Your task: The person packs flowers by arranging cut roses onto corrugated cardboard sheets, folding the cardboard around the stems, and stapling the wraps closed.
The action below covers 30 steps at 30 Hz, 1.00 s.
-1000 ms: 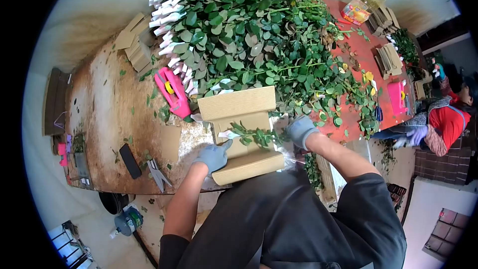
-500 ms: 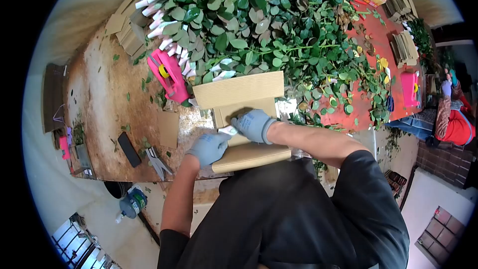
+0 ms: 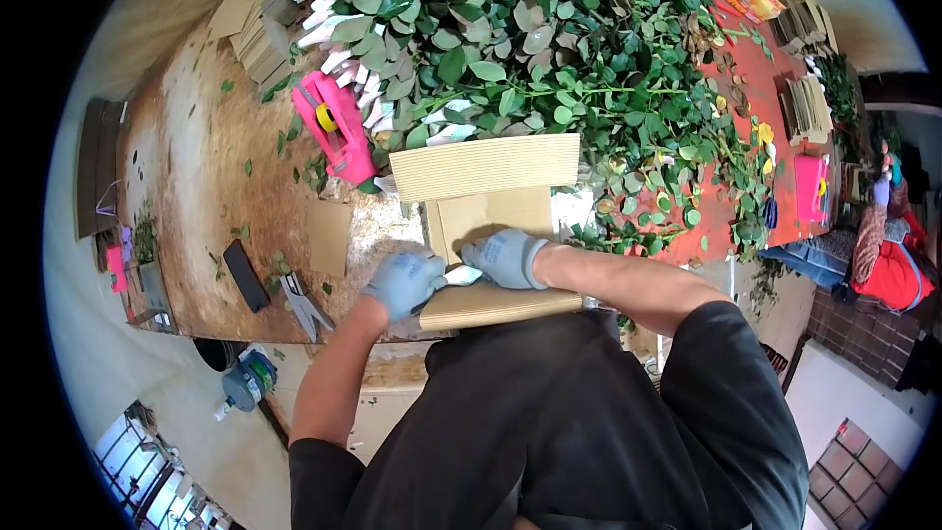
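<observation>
Between my two gloved hands, over a folded corrugated cardboard sheet (image 3: 505,208), is a small white wrapped flower bud (image 3: 462,276). My left hand (image 3: 404,283) is closed at its left end. My right hand (image 3: 506,258), fingers curled, closes at its right end; its fingertips are partly hidden. The cardboard's ribbed far flap (image 3: 486,166) stands up beyond my hands, and its near flap (image 3: 500,307) lies against my dark apron. Past the cardboard lies a large heap of leafy stems (image 3: 549,49), with white-wrapped buds (image 3: 329,29) along its left side.
A pink tape dispenser (image 3: 334,128) stands left of the heap. Further left lie scissors (image 3: 306,306), a dark phone (image 3: 245,276), a flat cardboard piece (image 3: 329,237) and stacked cardboard (image 3: 260,44). Another pink dispenser (image 3: 811,188) is at right, near a person in red (image 3: 891,260).
The wrapped bud has come down slightly toward the near flap and turned flatter. My hands have shifted a little nearer my body. The whole view has also moved slightly.
</observation>
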{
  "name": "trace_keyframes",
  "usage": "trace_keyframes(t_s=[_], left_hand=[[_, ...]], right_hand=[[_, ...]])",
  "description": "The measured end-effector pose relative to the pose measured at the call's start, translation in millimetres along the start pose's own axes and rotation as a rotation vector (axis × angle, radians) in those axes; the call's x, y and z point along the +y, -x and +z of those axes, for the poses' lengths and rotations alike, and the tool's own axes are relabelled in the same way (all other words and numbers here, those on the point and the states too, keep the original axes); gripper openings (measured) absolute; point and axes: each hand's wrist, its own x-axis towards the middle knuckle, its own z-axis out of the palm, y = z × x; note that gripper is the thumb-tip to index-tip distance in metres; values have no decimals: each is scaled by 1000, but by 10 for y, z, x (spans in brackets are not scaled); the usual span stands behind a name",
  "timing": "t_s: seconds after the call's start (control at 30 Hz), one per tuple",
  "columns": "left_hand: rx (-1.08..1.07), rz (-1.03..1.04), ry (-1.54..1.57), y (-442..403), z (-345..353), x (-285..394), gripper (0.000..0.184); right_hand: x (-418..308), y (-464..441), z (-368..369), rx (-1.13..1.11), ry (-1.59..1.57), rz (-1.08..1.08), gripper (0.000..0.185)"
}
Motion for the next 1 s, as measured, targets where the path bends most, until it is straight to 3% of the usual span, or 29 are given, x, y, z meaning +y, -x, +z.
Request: trace_keyframes(t_s=[0.13, 0.2, 0.27, 0.37, 0.4, 0.43, 0.47, 0.53, 0.6, 0.63, 0.73, 0.8, 0.87, 0.93, 0.97, 1.0], left_hand=[[50, -56, -98, 405, -76, -180, 16], [-105, -208, -191, 944, 54, -500, 19], [-506, -466, -281, 1272, -110, -470, 23], [-669, -641, -249, 1563, -28, -569, 28], [-669, -641, -249, 1555, -57, -512, 28], [-429, -646, -224, 1507, -129, -390, 33], [-187, -642, -197, 1434, -197, -269, 39], [110, -405, 239, 1148, -337, -92, 51], [52, -149, 555, 731, -674, 292, 64], [55, -135, 552, 562, -738, 458, 64], [-232, 93, 295, 135, -682, 679, 84], [-394, 105, 262, -79, -604, 690, 79], [-401, 127, 226, -149, -478, 622, 77], [-418, 88, 169, -144, -471, 706, 71], [-375, 86, 136, -95, -409, 704, 67], [-333, 82, 106, -64, -364, 687, 64]], right_hand=[[15, -27, 5, -52, 36, 29, 41], [-29, -18, -65, -84, 58, 34, 41], [-72, -6, -128, -116, 77, 43, 40], [-127, -28, -189, -171, 93, 33, 40], [-149, -20, -216, -171, 98, 36, 40], [-160, -11, -233, -171, 105, 41, 40], [-166, -13, -240, -169, 109, 47, 40], [-178, -33, -246, -188, 125, 56, 39], [-185, -20, -236, -167, 104, 76, 38], [-184, -18, -225, -147, 79, 87, 36], [-141, -39, -153, -42, 91, 32, 39], [-159, -26, -191, -120, 32, 111, 40], [-180, 14, -225, -127, 32, 111, 43], [-333, 108, -526, -281, 126, 79, 43], [-341, 186, -551, -53, 217, -2, 39], [-287, 314, -625, 402, 233, -174, 36]])
